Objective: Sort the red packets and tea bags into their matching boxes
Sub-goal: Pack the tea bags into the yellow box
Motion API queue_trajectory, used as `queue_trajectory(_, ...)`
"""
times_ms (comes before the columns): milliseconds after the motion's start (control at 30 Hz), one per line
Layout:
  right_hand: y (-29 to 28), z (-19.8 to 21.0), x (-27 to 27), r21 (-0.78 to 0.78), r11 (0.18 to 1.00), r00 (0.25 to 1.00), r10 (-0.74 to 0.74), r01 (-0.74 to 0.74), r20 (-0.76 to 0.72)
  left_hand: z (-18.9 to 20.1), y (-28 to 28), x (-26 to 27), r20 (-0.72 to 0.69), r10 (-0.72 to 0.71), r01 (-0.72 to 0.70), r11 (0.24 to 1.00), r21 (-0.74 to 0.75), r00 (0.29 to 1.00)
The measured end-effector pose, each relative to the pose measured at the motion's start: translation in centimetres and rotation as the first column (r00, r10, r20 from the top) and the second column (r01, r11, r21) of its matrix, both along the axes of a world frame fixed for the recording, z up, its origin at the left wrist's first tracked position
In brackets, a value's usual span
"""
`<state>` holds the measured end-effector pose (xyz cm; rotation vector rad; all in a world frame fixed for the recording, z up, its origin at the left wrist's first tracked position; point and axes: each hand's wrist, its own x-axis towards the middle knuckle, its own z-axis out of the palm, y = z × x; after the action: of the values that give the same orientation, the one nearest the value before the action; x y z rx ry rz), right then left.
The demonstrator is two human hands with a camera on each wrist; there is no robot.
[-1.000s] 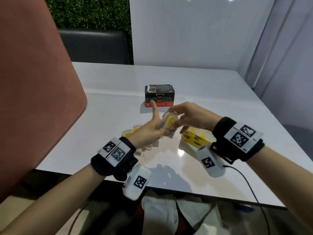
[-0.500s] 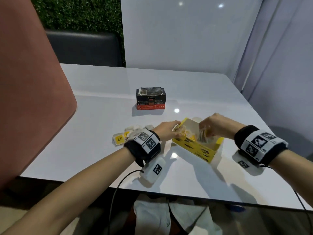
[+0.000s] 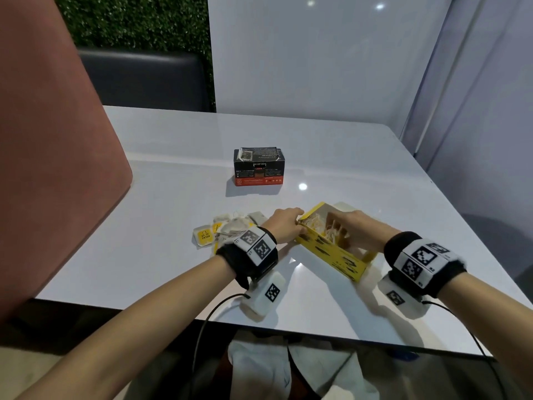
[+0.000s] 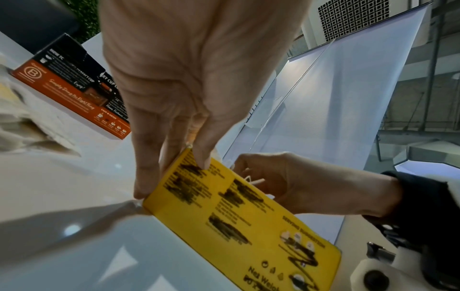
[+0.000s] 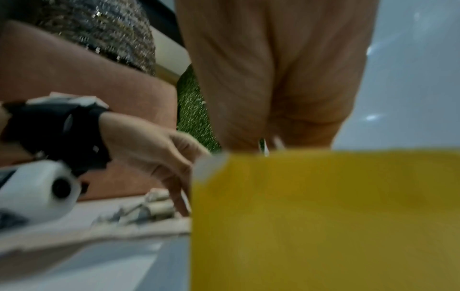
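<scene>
Yellow box (image 3: 331, 252) near table (image 3: 173, 284) edge; left hand (image 3: 284, 228) grip pinches its left corner, right hand (image 3: 356, 230) reaches inside, grip unclear. Loose tea bags (image 3: 227, 229) just left. Black-red box (image 3: 258, 167) farther back.

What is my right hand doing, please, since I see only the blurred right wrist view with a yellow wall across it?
Observer: Your right hand reaches into the open yellow box, among tea bags and strings.
Operator: Thank you; is the left hand steadying the box?
Observer: Yes, the left hand pinches the box's end corner, thumb on the printed side.
Operator: Are any tea bags still outside?
Observer: Yes, loose tea bags lie on the table by your left wrist.
</scene>
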<state>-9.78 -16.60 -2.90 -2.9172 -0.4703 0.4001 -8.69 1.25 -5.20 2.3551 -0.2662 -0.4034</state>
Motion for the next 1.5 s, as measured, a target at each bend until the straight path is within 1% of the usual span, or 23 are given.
queue_trajectory(67, -0.7, 0.3, -0.1, 0.02, 0.996, 0.995, -0.086, 0.087, -0.052, 0.0, 0.1, 0.1, -0.006, 0.01, -0.01, 1.0, -0.004, 1.0)
queue_trajectory(167, -0.9, 0.4, -0.4, -0.034, 0.991, 0.986, -0.135, 0.132, -0.096, -0.1, 0.2, -0.3, 0.015, -0.03, 0.029, 0.998, 0.055, 0.999)
queue_trajectory(267, -0.4, 0.2, -0.8, 0.033, 0.986, 0.978, -0.155, 0.161, -0.138, -0.2, -0.3, -0.9, 0.035, -0.052, 0.047, 0.992, 0.116, 0.998)
queue_trajectory(367, 0.2, 0.0, -1.3, 0.072, 0.986, 0.983, -0.145, 0.154, -0.113, -0.7, -0.9, -0.7, 0.105, -0.044, 0.022, 0.979, 0.203, 0.993)
queue_trajectory(533, 0.6, -0.4, -1.5, 0.035, 0.992, 0.992, -0.116, 0.118, -0.051, -1.1, -1.1, -0.7, 0.166, -0.036, -0.008, 0.966, 0.257, 0.986)
queue_trajectory(633, 0.7, -0.4, -1.6, 0.007, 0.995, 0.995, -0.095, 0.095, -0.035, -1.0, -1.1, -0.9, 0.166, -0.031, -0.015, 0.964, 0.267, 0.986)
queue_trajectory(700, 0.5, -0.4, -1.7, -0.006, 0.997, 0.996, -0.074, 0.074, -0.039, -0.8, -0.8, -1.0, 0.138, -0.069, 0.031, 0.964, 0.265, 0.988)
queue_trajectory(767, 0.1, -0.1, -1.8, -0.005, 0.998, 0.996, -0.065, 0.065, -0.066, -0.2, 0.4, -1.3, 0.09, -0.121, 0.096, 0.966, 0.242, 0.988)
queue_trajectory(833, -0.4, 0.9, -1.8, 0.041, 0.995, 0.992, -0.083, 0.088, -0.099, 1.0, 2.6, -1.8, 0.06, -0.126, 0.112, 0.973, 0.204, 0.99)
queue_trajectory(867, -0.5, 1.6, -1.9, 0.073, 0.993, 0.992, -0.09, 0.097, -0.09, 1.7, 4.2, -1.9, 0.065, -0.107, 0.094, 0.98, 0.177, 0.992)
queue_trajectory(933, 0.0, 3.3, -2.4, 0.124, 0.989, 0.997, -0.077, 0.077, 0.0, 2.6, 7.8, -2.1, 0.087, -0.055, 0.042, 0.988, 0.147, 0.995)
queue_trajectory(1000, 1.7, 4.7, -3.0, 0.177, 0.984, 0.993, -0.019, -0.002, 0.117, 3.1, 11.3, -2.2, 0.113, 0.016, -0.036, 0.984, 0.172, 0.993)
queue_trajectory(1033, 2.9, 5.2, -3.3, 0.21, 0.977, 0.989, 0.008, -0.039, 0.145, 3.3, 12.9, -2.2, 0.127, 0.062, -0.084, 0.981, 0.178, 0.99)
queue_trajectory(1100, 5.6, 5.4, -3.5, 0.248, 0.964, 0.99, 0.065, -0.095, 0.127, 3.4, 15.2, -2.3, 0.158, 0.165, -0.187, 0.974, 0.132, 0.974)
queue_trajectory(1167, 8.6, 4.7, -2.9, 0.226, 0.965, 0.99, 0.119, -0.133, 0.075, 3.1, 16.4, -2.5, 0.18, 0.228, -0.249, 0.962, 0.108, 0.957)
queue_trajectory(1267, 12.7, 2.5, -1.0, 0.18, 0.968, 0.984, 0.169, -0.176, 0.054, 1.9, 16.4, -2.9, 0.121, 0.219, -0.237, 0.957, 0.168, 0.968)
queue_trajectory(1367, 16.0, 0.6, 0.4, 0.125, 0.976, 0.981, 0.169, -0.179, 0.092, 0.9, 14.8, -3.7, 0.077, 0.202, -0.215, 0.945, 0.246, 0.976)
queue_trajectory(1433, 17.5, -0.5, 0.9, 0.081, 0.981, 0.979, 0.163, -0.174, 0.122, 0.4, 13.5, -4.1, 0.044, 0.216, -0.219, 0.929, 0.298, 0.975)
queue_trajectory(1500, 18.6, -1.5, 1.3, 0.025, 0.985, 0.976, 0.167, -0.172, 0.139, 0.0, 12.3, -4.3, 0.028, 0.223, -0.221, 0.925, 0.308, 0.974)
